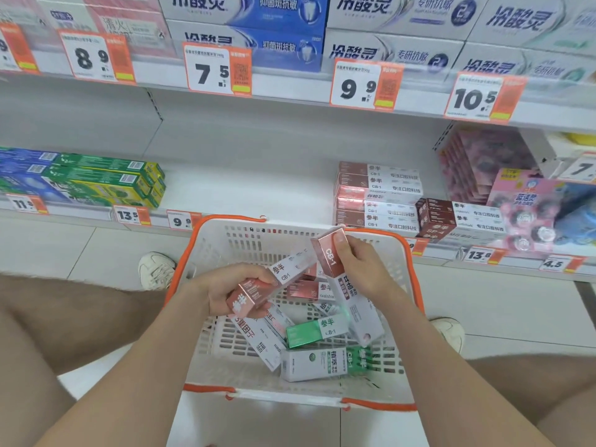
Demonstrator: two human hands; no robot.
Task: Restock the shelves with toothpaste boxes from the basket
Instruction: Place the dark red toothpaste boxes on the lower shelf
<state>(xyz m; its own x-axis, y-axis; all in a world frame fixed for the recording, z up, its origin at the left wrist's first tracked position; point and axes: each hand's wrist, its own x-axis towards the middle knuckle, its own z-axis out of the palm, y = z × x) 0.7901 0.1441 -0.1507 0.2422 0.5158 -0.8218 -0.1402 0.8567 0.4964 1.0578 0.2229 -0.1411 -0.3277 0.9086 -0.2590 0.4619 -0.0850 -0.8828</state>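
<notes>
Shop shelf behind basket, left hand gripping pink toothpaste box, right hand pinching another box

Left hand; right hand; both clenched

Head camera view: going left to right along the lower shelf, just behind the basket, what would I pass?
Blue boxes → green boxes → bare shelf stretch → stacked pink-and-white CB-1 boxes → dark red SP-4 boxes → pink round-capsule packs.
</notes>
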